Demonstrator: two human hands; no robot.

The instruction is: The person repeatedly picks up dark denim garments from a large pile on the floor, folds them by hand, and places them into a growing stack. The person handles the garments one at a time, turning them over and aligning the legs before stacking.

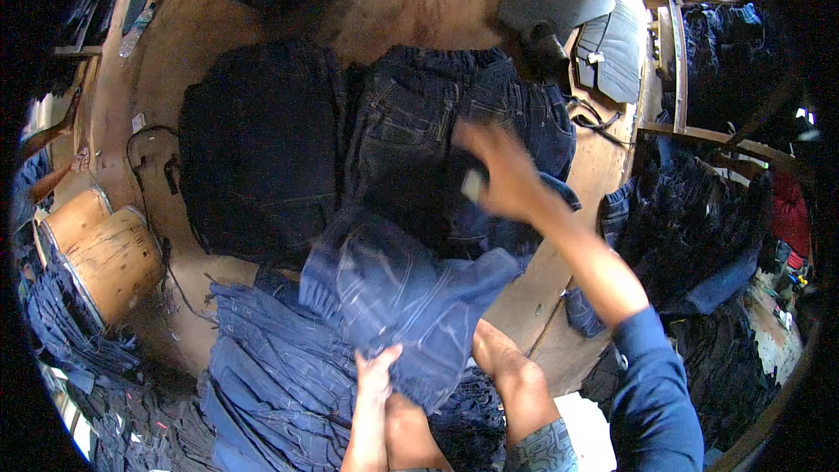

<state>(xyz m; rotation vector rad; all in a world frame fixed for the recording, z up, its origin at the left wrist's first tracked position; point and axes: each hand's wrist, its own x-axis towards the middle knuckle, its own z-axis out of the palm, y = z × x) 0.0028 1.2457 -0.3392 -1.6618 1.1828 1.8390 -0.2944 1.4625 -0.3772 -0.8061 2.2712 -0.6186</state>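
Note:
Blue denim shorts (pixel 411 284) with an elastic waist lie across my lap and the front of the dark pile. My left hand (pixel 376 371) is closed on their lower edge, thumb on top. My right hand (pixel 500 170) hovers over dark denim shorts (pixel 406 109), its fingers smeared by motion. A small pale piece (pixel 473 185) shows beside its thumb; whether the hand holds it I cannot tell. To the left of these lies a stack of very dark garments (pixel 262 149).
A heap of blue denim (pixel 271 367) lies at my left knee. Wooden stools (pixel 118 267) stand at the left, near a black cord (pixel 166 249). A grey cushion (pixel 612 48) lies at the far right. More dark denim (pixel 690 227) is piled at the right, and a plastic bottle (pixel 137 31) lies far left.

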